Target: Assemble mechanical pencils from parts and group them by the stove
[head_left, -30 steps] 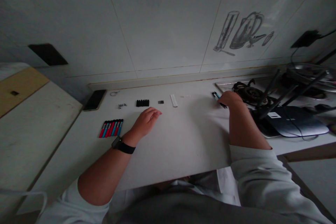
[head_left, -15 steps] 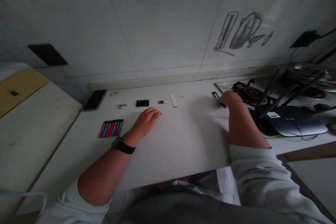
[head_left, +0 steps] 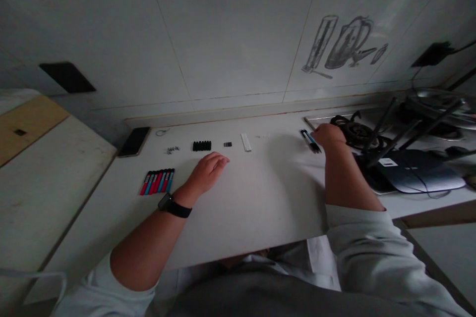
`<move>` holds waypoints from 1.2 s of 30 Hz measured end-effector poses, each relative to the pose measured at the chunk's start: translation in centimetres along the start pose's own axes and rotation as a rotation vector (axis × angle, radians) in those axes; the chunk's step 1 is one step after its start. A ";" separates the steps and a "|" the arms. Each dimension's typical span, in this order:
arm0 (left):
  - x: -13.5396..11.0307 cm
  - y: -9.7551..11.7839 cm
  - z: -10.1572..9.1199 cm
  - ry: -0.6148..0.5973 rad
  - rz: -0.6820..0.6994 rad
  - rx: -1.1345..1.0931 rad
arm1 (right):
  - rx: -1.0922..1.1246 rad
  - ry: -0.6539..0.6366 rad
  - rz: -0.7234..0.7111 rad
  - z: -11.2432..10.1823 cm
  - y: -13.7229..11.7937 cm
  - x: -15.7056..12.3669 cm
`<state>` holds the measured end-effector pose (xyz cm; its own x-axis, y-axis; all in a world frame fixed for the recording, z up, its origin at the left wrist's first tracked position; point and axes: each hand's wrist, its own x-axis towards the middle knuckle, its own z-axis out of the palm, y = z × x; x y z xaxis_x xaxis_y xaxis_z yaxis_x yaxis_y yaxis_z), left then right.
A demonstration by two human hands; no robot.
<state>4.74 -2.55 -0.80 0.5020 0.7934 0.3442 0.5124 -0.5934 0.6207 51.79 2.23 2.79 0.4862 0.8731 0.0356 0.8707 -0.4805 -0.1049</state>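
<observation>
My left hand rests on the white table with its fingers loosely curled and apart, holding nothing; a black watch sits on that wrist. Left of it lies a row of red and blue pen barrels. My right hand lies far right, beside the stove, its fingers curled next to a blue-and-black pen that lies on the table. Whether it grips the pen I cannot tell. Along the back lie small springs, black grips, a small black part and white refills.
A black phone lies at the table's back left corner. A gas burner, a router with antennas and cables crowd the right side. A wooden-topped counter stands left. A tiled wall closes off the back.
My right hand has shifted slightly back and right, uncovering more of the blue-and-black pen. My left hand has not moved.
</observation>
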 end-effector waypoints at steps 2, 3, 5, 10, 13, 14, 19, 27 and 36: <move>0.0 0.1 -0.1 0.003 0.009 0.004 | 0.068 0.087 0.052 -0.7 -1.0 -0.8; 0.0 0.2 -0.1 0.006 0.016 0.007 | 0.107 0.139 0.054 -1.1 -1.7 -1.3; 0.0 0.3 -0.1 0.008 0.028 0.018 | 0.189 0.259 -0.005 -1.6 -3.3 -2.4; 0.0 0.2 0.1 -0.011 0.021 0.044 | 0.441 0.477 -0.407 -1.5 -8.8 -6.4; 0.0 0.2 0.1 -0.026 0.019 0.076 | 0.554 0.395 -0.659 -0.5 -12.1 -9.7; 0.0 0.2 0.1 -0.032 0.018 0.088 | 0.584 0.351 -0.722 0.0 -13.1 -10.8; -0.1 0.6 0.0 -0.043 0.005 0.112 | 0.575 -0.010 -1.074 2.3 -15.7 -14.7; -0.1 0.9 0.0 -0.057 -0.002 0.112 | 0.471 -0.242 -1.342 4.1 -16.1 -14.7; -0.2 0.7 0.2 -0.122 -0.023 0.135 | 0.482 -0.260 -1.330 4.2 -16.2 -14.3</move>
<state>5.10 -3.14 -0.57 0.5657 0.7896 0.2379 0.6095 -0.5946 0.5244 30.39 -2.09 -0.19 -0.7258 0.6584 0.1991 0.5240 0.7168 -0.4601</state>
